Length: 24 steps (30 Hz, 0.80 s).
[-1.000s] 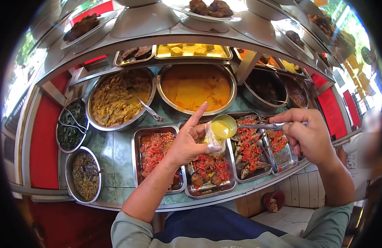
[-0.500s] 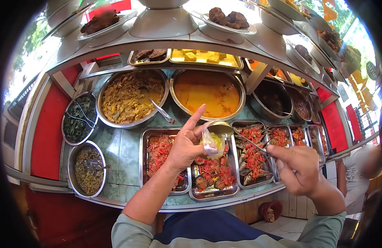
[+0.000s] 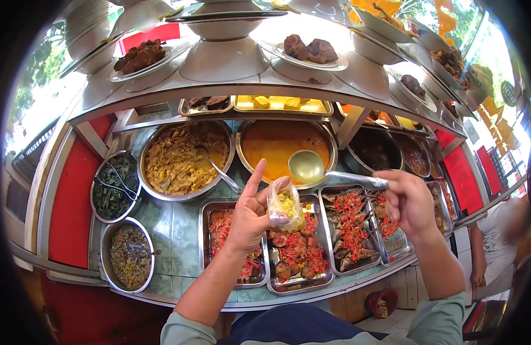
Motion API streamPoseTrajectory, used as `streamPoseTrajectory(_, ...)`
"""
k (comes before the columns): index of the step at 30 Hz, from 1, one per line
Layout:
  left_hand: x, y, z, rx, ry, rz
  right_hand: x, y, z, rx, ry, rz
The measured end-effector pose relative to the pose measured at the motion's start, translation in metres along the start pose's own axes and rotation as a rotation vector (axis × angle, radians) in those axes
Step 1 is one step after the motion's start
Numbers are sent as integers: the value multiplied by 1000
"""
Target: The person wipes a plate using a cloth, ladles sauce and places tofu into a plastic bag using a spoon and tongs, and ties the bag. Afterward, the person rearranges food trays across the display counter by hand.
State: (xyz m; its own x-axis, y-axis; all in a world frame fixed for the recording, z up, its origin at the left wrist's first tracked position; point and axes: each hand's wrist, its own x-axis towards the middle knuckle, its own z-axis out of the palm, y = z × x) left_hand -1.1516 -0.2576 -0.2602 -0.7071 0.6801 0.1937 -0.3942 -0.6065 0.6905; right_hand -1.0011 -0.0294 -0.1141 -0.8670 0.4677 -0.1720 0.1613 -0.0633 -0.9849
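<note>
My left hand holds a small clear plastic bag with its mouth open and yellow food inside. The index finger of that hand points upward, while the thumb and other fingers are at the bag. My right hand grips the handle of a metal ladle. The ladle's bowl hangs over the front rim of a large basin of orange curry, with a yellowish sheen inside it. Below the bag lies a metal tray of food with red chili.
Another chili tray and a tray of fish with chili flank it. Left stand a basin of yellow-brown food with a spoon and a pot of greens. A shelf with plates crosses above. A person is at the right.
The ladle has moved up and away from the bag, now over the curry basin's rim. My right hand has risen with it. The bag's mouth now shows uncovered.
</note>
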Motion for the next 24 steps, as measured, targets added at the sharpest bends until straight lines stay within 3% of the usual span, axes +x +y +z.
streamPoseTrajectory(1,-1,3,3,15,24,11,15,6,-3,4,4,-3)
streamPoseTrajectory(4,-4,9,5,41,55,29,78,39,-22,479,3,146)
streamPoseTrajectory(8,-8,11,2,-45,81,45,160,66,-13,662,178,104)
streamPoseTrajectory(10,-12,15,6,-36,96,52,198,75,0,610,321,17)
streamPoseTrajectory(12,-17,19,9,-26,111,59,227,83,11,361,397,-92)
streamPoseTrajectory(15,-26,22,9,-28,131,70,248,86,25,-365,534,-224)
streamPoseTrajectory(16,-29,23,9,-25,133,74,253,89,25,-364,529,-226)
streamPoseTrajectory(18,-36,29,9,-10,148,49,260,95,28,-971,670,-526)
streamPoseTrajectory(22,-44,31,4,39,156,87,264,94,33,-858,658,-363)
streamPoseTrajectory(24,-47,33,4,46,177,81,290,103,22,-826,686,-464)
